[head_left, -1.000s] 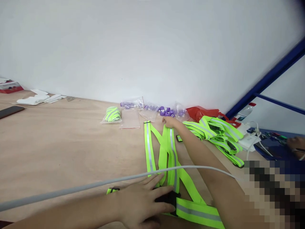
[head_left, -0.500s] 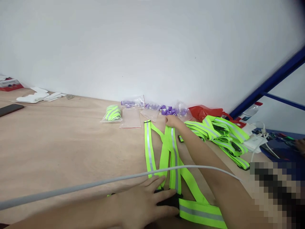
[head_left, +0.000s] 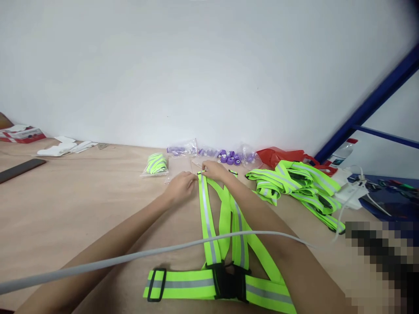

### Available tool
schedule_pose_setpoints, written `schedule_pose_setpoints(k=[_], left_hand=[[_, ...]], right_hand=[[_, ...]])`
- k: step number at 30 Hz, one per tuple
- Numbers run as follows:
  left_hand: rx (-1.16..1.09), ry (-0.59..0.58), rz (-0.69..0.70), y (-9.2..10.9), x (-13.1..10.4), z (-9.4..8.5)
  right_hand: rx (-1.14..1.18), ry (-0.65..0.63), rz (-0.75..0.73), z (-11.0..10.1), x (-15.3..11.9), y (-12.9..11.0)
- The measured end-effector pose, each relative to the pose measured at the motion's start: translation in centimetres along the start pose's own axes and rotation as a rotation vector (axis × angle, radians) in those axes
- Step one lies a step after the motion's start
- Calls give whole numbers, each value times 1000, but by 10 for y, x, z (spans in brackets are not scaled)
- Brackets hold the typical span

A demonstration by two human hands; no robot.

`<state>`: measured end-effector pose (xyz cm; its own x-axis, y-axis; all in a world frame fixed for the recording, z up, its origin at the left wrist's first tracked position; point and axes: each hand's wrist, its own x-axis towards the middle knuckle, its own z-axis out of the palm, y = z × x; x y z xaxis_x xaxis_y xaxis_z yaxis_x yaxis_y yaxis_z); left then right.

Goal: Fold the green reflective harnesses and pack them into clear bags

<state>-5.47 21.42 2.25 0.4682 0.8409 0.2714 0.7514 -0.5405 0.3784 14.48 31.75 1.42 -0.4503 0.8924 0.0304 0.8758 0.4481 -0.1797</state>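
A neon-yellow reflective vest [head_left: 207,213] made of straps with silver stripes lies spread out before me. Its black buckle [head_left: 230,281] is fastened at the near end, and a black slider [head_left: 157,284] sits on the waist strap to the left. At the far end of the left shoulder strap, my left hand [head_left: 181,186] pinches the edge from the left side. My right hand [head_left: 214,170] is closed on the same strap end from above right. The two hands' fingertips are close together there, partly hiding the strap's end.
Behind my hands lie a bagged folded strap [head_left: 156,164], a flat clear bag [head_left: 179,165] and purple round pieces [head_left: 229,157]. A pile of reflective straps [head_left: 303,181] and a red bag [head_left: 281,155] lie to the right. A grey cable [head_left: 131,257] crosses in front; a dark phone-like slab [head_left: 21,170] is at left.
My left hand has left the buckle and reached forward to the left strap's far end. My right hand has shifted left from the other shoulder strap. The view has tilted slightly.
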Motion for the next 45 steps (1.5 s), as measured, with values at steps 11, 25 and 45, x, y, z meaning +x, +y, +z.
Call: schedule_pose_setpoints(k=[11,25,45], left_hand=[[-273,-58,-43,-47,98,16],[-820,-116,-191,-57,109,36],[-678,-21,-493,-22,108,57]], right_hand=[[228,159,-110,1,-6,7],[492,392,-157,-10,-26,19],[498,398,-85,2,-35,33]])
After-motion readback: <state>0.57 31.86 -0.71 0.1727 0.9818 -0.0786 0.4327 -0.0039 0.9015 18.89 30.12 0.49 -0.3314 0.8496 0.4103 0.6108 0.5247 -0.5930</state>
